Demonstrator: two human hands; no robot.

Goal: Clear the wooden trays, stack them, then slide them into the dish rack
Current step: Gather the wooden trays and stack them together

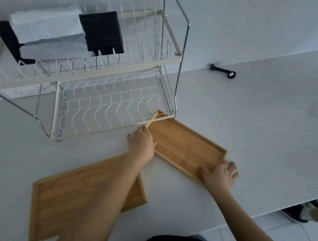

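Wooden trays: the smaller tray (186, 147) lies on the white counter (246, 125), its far corner already tucked under the front rail of the dish rack (107, 106). My left hand (141, 144) rests on its left edge, fingers together and curled; my right hand (220, 174) grips the near right corner, fingers wrapped over the rim. I judge I should keep it flat and square to the rack's opening, pushing evenly so it does not snag the wires. The larger tray (62, 198) lies near me under my left forearm, unstacked. Both trays are bare, pale bamboo with low raised rims.
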